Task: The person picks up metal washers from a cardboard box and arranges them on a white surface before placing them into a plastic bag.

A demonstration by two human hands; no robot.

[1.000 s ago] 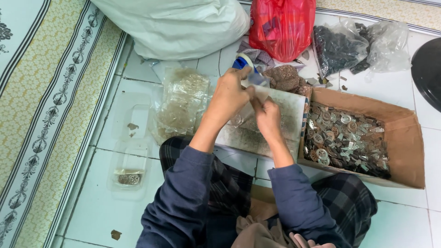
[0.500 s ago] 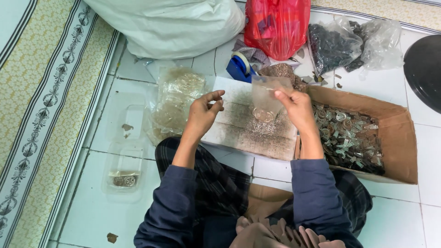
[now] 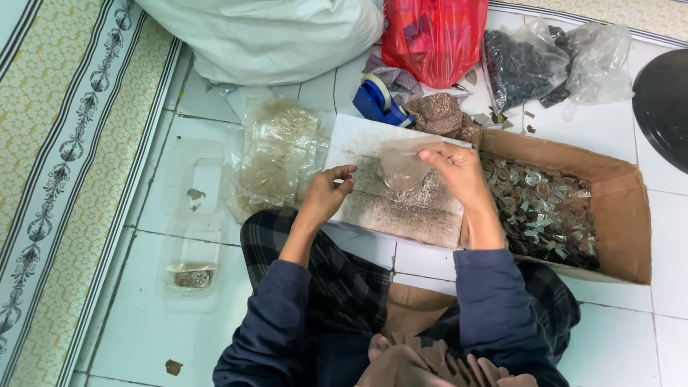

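Holding many small wrapped pieces, silvery and brown, a cardboard box (image 3: 616, 215) lies open on the white tiled floor (image 3: 631, 129) to the person's right. Beyond it sit a red plastic bag (image 3: 433, 36), a clear bag of dark bits (image 3: 519, 64) and a large white sack (image 3: 272, 32), with a blue tape dispenser (image 3: 376, 100) near them. A heap of clear empty bags (image 3: 276, 154) rests left of a worn white board (image 3: 408, 204). A patterned mat (image 3: 64, 143) borders the tiles on the left. The right hand (image 3: 459, 172) pinches a small clear plastic bag (image 3: 401, 168) by its top edge, above the board. The left hand (image 3: 330, 190) hovers just beside that bag, fingers loosely curled and empty, not touching it.
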